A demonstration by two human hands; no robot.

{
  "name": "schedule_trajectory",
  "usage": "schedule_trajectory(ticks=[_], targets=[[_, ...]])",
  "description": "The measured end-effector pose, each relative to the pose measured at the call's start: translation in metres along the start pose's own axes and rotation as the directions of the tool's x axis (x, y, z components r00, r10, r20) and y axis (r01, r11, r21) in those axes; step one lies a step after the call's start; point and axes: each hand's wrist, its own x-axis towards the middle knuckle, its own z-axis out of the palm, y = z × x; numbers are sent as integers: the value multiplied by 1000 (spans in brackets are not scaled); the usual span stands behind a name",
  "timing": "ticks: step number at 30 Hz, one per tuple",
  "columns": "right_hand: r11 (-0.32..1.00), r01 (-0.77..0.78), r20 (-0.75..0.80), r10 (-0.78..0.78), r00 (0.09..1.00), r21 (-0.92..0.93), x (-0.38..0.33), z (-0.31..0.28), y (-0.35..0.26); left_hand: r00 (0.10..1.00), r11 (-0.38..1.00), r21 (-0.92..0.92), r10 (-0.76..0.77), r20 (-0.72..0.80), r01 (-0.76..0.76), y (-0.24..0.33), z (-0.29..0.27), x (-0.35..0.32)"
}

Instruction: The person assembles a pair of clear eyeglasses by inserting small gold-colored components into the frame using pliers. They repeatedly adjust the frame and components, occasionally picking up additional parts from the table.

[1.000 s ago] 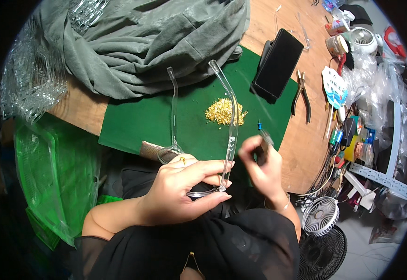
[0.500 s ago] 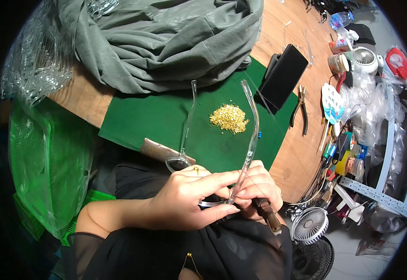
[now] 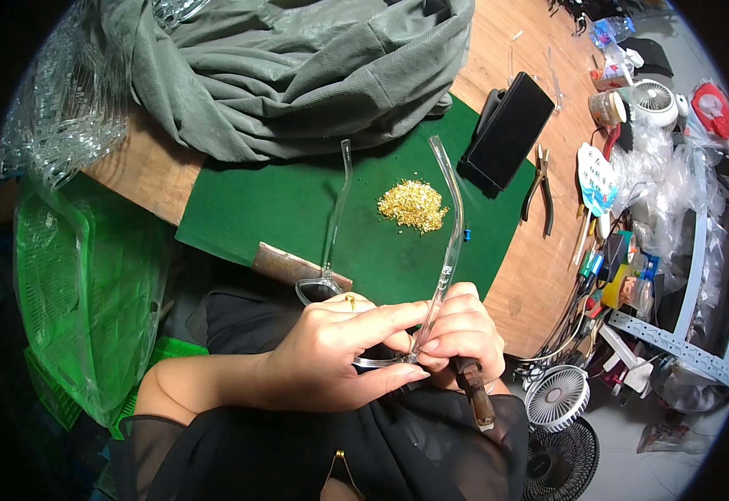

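Clear plastic forms the spectacle frame (image 3: 381,334) that is held low in the picture, over the dark clothing at the person's lap and just in front of the near edge of a green mat (image 3: 297,209). The left hand (image 3: 331,359) is closed around the front of the frame, with its fingers pinched near the hinge where the right temple arm (image 3: 446,225) meets the front. The right hand (image 3: 464,334) is closed too, pressed against the left at that same hinge, and a dark-handled tool (image 3: 474,394) is gripped in it, its handle pointing down toward the lap; its tip is hidden behind the fingers. Both temple arms are raised away from the body over the mat, the left temple arm (image 3: 337,209) being seen beside the right one and well apart from it.

A small heap of gold-coloured bits (image 3: 413,204) is seen on the mat between the two arms, nearer the right one. A grey cloth (image 3: 297,67) is bunched on the wooden table (image 3: 143,171) beyond the mat. A black flat case (image 3: 510,129) lies at the mat's far right corner, and a pair of pliers (image 3: 540,188) is laid on the wood just beside it. Two small white fans (image 3: 558,399) are seen at the lower right, near the right hand.
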Motion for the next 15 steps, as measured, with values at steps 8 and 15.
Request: schedule_trajectory(ticks=[8, 15], targets=[[994, -55, 11, 54, 998, 95, -1, -1, 0, 1000, 1000, -9, -16, 27, 16, 0, -1, 0], [950, -162, -14, 172, 985, 268, -7, 1, -1, 999, 999, 27, 18, 28, -19, -3, 1, -1]])
